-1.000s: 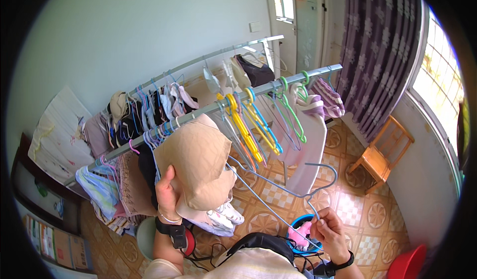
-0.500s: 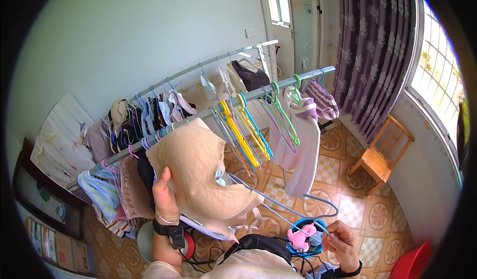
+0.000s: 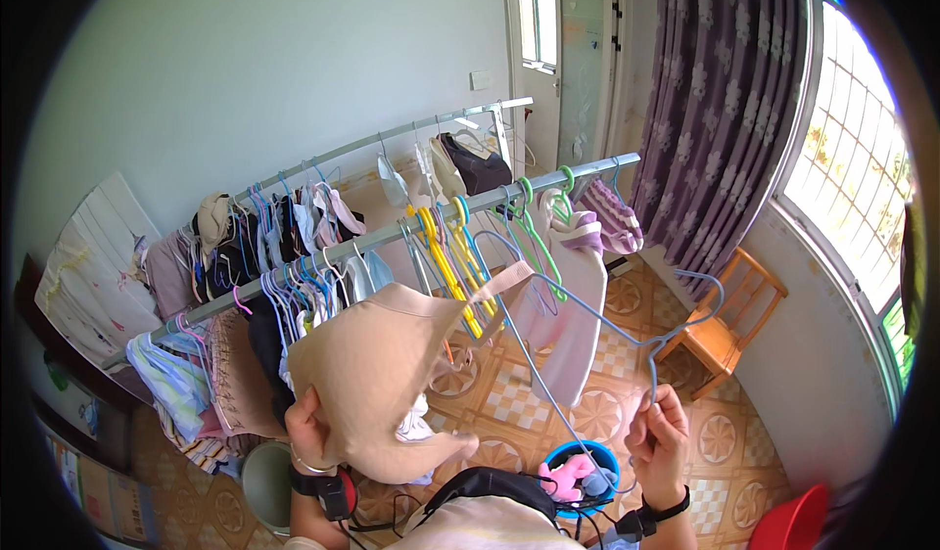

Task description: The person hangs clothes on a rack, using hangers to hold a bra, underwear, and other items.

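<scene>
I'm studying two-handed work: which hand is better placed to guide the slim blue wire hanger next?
Likely the right hand: it grips the slim blue wire hanger directly, while the left hand holds the beige fabric garment, away from the wire.

No legible text, labels, brands, numbers or signs.
</scene>
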Motion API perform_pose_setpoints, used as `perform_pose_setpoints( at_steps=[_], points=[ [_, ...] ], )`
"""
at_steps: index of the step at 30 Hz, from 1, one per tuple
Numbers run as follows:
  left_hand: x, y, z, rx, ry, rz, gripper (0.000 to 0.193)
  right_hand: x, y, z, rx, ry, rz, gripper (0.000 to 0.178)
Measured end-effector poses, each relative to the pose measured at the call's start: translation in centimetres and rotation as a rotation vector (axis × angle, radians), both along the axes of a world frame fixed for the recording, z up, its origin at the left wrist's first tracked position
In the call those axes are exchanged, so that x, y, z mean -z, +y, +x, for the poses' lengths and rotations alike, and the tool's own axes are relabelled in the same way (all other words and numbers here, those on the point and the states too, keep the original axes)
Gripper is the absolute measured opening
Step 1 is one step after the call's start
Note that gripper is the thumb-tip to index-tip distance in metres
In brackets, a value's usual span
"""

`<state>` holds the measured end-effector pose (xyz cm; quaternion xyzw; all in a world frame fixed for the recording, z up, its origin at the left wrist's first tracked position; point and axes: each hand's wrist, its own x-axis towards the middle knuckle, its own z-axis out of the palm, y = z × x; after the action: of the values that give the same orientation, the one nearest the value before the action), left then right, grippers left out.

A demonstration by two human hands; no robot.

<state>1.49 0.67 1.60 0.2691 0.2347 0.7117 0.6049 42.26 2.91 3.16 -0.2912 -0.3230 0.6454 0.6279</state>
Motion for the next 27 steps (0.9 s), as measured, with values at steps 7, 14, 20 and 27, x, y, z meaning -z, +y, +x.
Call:
perform_pose_setpoints(
  at_steps=[7, 14, 20, 27],
  points=[
    [3.7, 0.3, -2.1, 0.08, 0.225, -0.221, 0.056, -2.4, -0.4, 2.1, 0.1, 0.024, 0.122, 0.008],
    [8.3, 3.3, 1.0, 0.23, 0.855, -0.282, 0.058, -4.3, -0.6, 0.6, 0.007, -0.287, 0.248, 0.016],
    [5.5, 4.9, 6.2, -0.422, 1.6, 0.158, 0.057, -7.2, -0.9, -0.4, -0.142, -0.326, 0.299, 0.02],
    [-1.6, 8.5, 12.5, -0.251, 1.045, 0.331, 0.016, -6.6, -1.5, -1.0, -0.135, -0.386, 0.222, 0.018]
  ],
)
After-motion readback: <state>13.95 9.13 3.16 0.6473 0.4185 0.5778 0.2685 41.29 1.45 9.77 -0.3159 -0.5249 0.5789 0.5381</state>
